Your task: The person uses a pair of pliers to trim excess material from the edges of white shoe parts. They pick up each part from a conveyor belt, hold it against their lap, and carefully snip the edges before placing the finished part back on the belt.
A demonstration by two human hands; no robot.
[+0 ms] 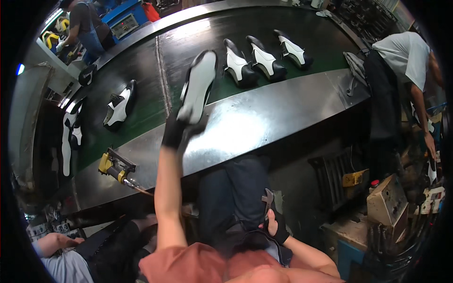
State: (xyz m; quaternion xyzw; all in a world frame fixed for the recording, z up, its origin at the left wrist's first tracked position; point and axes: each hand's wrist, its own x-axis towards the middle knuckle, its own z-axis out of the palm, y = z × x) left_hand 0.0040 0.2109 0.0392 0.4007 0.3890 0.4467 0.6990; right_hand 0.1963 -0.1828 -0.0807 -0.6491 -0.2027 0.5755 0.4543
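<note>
Nearest you, at about five o'clock, your right hand (275,222) sits low by your lap in a black fingerless glove, fingers closed around a pair of dark pliers (268,199) whose jaws point up toward twelve. Your left hand (175,128), also gloved in black, is stretched out toward eleven o'clock from your body and grips the heel end of a shoe (199,85), held sole-up so that its pale sole faces you and its toe points away to one o'clock, above the line where the steel ledge (264,118) meets the conveyor belt (141,61). To the left of your outstretched forearm, at about nine o'clock, a yellow pneumatic tool (114,166) lies on the steel ledge with its hose trailing toward you. Down at seven o'clock another person's hand (53,242) rests by a light sleeve. Farther out on the dark green belt, a black-and-white shoe (120,105) lies at ten o'clock, with more black-and-white uppers (70,137) at the belt's left edge. At one o'clock, just beyond the shoe you hold, three black-and-white shoes (262,57) lie in a row, near one another but apart. At three o'clock a person in a white shirt (406,54) stands beside the belt's end, and at eleven o'clock, farthest off, another person in an apron (84,26) works by a blue machine (123,20).
</note>
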